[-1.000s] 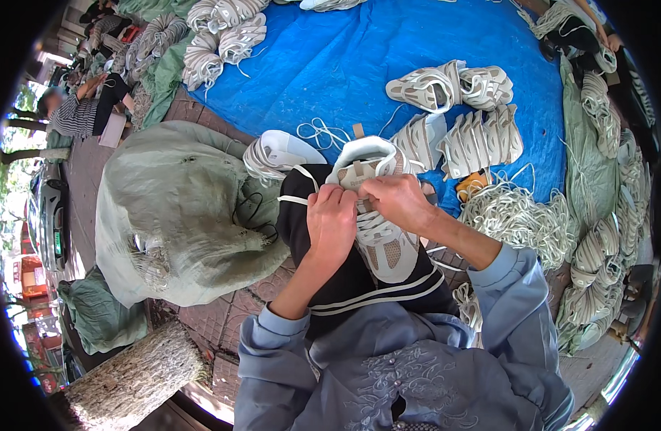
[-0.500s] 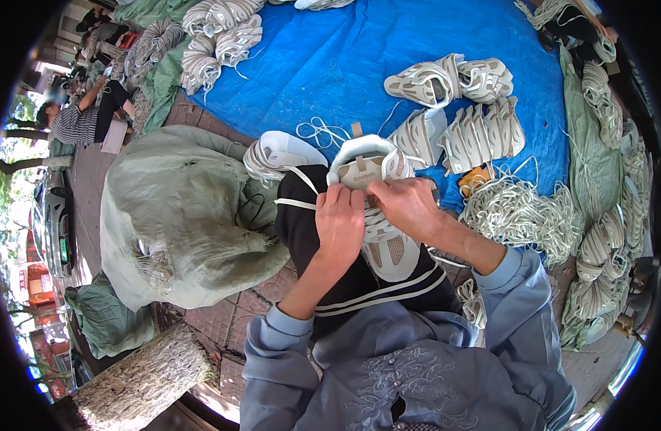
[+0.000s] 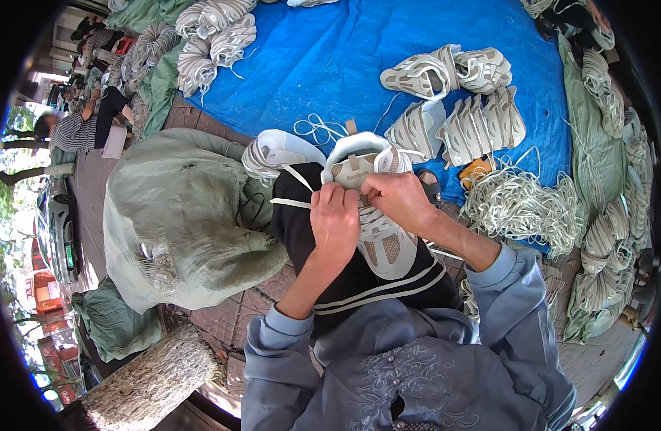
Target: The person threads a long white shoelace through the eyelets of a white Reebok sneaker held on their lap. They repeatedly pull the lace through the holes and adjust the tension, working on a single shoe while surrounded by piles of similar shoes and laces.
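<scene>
A white and beige sneaker [image 3: 389, 251] rests on my lap, its toe toward me and its opening away. My left hand [image 3: 335, 221] is closed at the left side of the lacing, just below the tongue [image 3: 353, 171]. My right hand [image 3: 398, 200] pinches at the upper eyelets on the other side, its fingertips close to the left ones. Both appear to grip the shoelace, though the fingers hide most of it there. A loose white lace end [image 3: 290, 202] lies across my dark trouser leg. Crossed laces run down toward the toe.
Another pale shoe [image 3: 281, 152] sits beyond my left knee, near a grey-green sack [image 3: 179, 208]. On the blue tarp [image 3: 323, 68] lie nested shoe uppers [image 3: 481, 126] and a heap of white laces [image 3: 520, 212]. A log [image 3: 147, 377] lies at lower left; a seated person [image 3: 79, 129] is farther off.
The view has shifted slightly. My right hand has moved a little toward the left over the sneaker's lacing; both hands stay closed at the same area.
</scene>
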A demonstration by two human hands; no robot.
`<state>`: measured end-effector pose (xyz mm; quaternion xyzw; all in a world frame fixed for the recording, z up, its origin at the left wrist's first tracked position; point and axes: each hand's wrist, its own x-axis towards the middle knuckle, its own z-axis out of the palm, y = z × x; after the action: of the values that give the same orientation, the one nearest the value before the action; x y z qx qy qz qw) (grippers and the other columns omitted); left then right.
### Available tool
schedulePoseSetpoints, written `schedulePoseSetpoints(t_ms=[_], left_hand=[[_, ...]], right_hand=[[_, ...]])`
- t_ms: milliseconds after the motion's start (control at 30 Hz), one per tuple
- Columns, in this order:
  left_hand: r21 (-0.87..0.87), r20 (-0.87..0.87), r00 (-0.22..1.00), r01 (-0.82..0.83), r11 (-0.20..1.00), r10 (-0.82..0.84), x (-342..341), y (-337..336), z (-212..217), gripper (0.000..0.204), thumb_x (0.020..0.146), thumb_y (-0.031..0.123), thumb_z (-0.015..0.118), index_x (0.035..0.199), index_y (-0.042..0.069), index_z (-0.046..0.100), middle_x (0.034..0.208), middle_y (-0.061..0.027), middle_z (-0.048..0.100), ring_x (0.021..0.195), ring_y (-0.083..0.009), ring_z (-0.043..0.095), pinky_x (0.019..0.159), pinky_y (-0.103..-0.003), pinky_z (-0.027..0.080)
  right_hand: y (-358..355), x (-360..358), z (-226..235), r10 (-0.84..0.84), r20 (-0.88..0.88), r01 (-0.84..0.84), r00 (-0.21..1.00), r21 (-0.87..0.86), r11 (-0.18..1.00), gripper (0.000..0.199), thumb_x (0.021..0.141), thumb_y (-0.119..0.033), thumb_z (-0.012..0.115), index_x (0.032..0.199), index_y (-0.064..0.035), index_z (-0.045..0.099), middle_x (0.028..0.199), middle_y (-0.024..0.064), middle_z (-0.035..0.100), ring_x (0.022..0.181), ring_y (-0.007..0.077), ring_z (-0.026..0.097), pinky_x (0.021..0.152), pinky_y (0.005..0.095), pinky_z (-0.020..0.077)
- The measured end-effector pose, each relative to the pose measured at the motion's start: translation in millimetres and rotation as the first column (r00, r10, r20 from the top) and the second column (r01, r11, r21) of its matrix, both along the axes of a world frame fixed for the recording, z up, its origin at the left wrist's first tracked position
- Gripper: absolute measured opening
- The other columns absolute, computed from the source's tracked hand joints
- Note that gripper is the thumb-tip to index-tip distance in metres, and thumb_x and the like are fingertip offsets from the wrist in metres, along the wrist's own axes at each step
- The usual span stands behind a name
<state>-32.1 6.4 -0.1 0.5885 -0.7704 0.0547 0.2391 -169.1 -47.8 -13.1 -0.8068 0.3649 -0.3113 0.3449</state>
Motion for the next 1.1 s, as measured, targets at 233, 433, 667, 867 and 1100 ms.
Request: schedulePoseSetpoints(t_ms=[233, 433, 667, 867, 1100], left_hand=[[0.063, -0.053, 0.997, 0.053, 0.997, -0.049, 0, -1, 8, 0.017, 0.054, -0.002, 0.057, 0.07, 0.003, 0.053, 0.071, -0.0083, 0.051, 0.083, -0.0235, 0.049, 0.069, -0.034, 0.038], [0.021, -0.188, 0.982, -0.029, 0.999, 0.032, -10, 2, -1, 0.02, 0.062, -0.005, 0.057, 0.079, 0.004, 0.056, 0.073, -0.0068, 0.055, 0.079, -0.0233, 0.052, 0.069, -0.035, 0.037], [-0.06, -0.213, 0.976, -0.061, 0.996, 0.047, -18, 10, -7, 0.028, 0.063, -0.005, 0.057, 0.09, 0.002, 0.056, 0.076, -0.0081, 0.057, 0.079, -0.0221, 0.054, 0.072, -0.034, 0.038], [-0.058, -0.21, 0.977, -0.053, 0.997, 0.039, -20, 17, -1, 0.029, 0.066, -0.006, 0.055, 0.094, 0.001, 0.053, 0.084, -0.0114, 0.058, 0.08, -0.0256, 0.055, 0.069, -0.035, 0.039], [-0.031, -0.023, 1.0, 0.009, 0.999, -0.01, -20, 30, -7, 0.034, 0.063, 0.001, 0.055, 0.096, -0.003, 0.053, 0.098, -0.0146, 0.057, 0.096, -0.0256, 0.05, 0.073, -0.036, 0.038]], right_hand=[[10, -2, 10, -0.079, -0.216, 0.052, 0.973, -0.127, 0.99, 0.002, 0.069, -0.004, 0.055, 0.07, -0.0054, 0.055, 0.063, 0.0092, 0.059, 0.053, 0.0248, 0.059, 0.048, 0.0345, 0.0463], [7, -9, 8, -0.051, 0.11, -0.007, 0.993, 0.479, 0.878, 0.009, 0.069, 0.0, 0.063, 0.075, -0.0019, 0.057, 0.062, 0.0042, 0.06, 0.047, 0.0082, 0.053, 0.04, 0.0232, 0.0406], [-7, -17, 22, 0.003, 0.1, -0.065, 0.995, 0.62, 0.782, 0.009, 0.071, -0.001, 0.062, 0.078, -0.0023, 0.056, 0.064, 0.0045, 0.06, 0.046, 0.0089, 0.051, 0.039, 0.0229, 0.0396], [-11, -9, 14, 0.07, -0.179, -0.134, 0.981, -0.374, 0.918, 0.016, 0.065, -0.002, 0.059, 0.078, -0.0074, 0.051, 0.06, 0.0041, 0.055, 0.053, 0.0201, 0.058, 0.045, 0.0297, 0.046], [-16, 3, 20, 0.188, -0.487, -0.44, 0.853, -0.477, 0.76, 0.014, 0.069, -0.012, 0.056, 0.077, -0.0025, 0.049, 0.058, 0.0081, 0.055, 0.053, 0.0208, 0.06, 0.044, 0.0304, 0.0466]])
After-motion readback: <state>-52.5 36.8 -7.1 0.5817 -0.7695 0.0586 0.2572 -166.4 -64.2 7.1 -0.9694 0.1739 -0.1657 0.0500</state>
